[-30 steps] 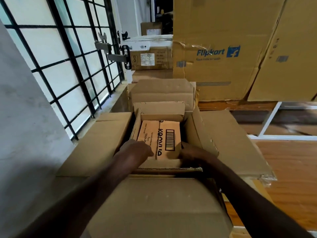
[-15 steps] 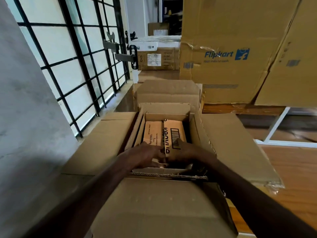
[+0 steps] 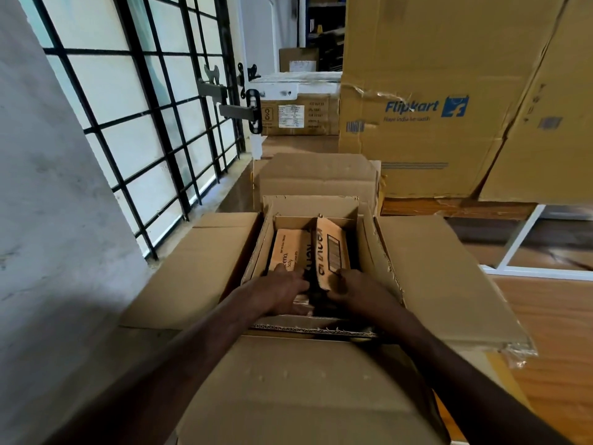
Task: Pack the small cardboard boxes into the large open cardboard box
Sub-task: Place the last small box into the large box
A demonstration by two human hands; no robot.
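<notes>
The large open cardboard box [image 3: 426,271] stands in front of me with its flaps spread outward. Inside it, a small box with a barcode [image 3: 332,252] stands tilted on its edge, and my right hand [image 3: 356,289] grips its near end. A second small box [image 3: 287,248] lies flat at the left of the inside. My left hand [image 3: 282,290] rests flat on that box's near end with the fingers spread. The bottom of the big box is hidden by my hands.
A white wall and a barred window [image 3: 134,130] run along the left. Big Flipkart cartons [image 3: 426,107] are stacked behind on the right, smaller cartons [image 3: 300,115] behind the middle. A wooden floor [image 3: 552,332] and a white frame [image 3: 519,239] lie to the right.
The barcode box has been tipped from lying flat onto its edge, uncovering the second small box at the left. Both hands have moved inward and deeper into the big box.
</notes>
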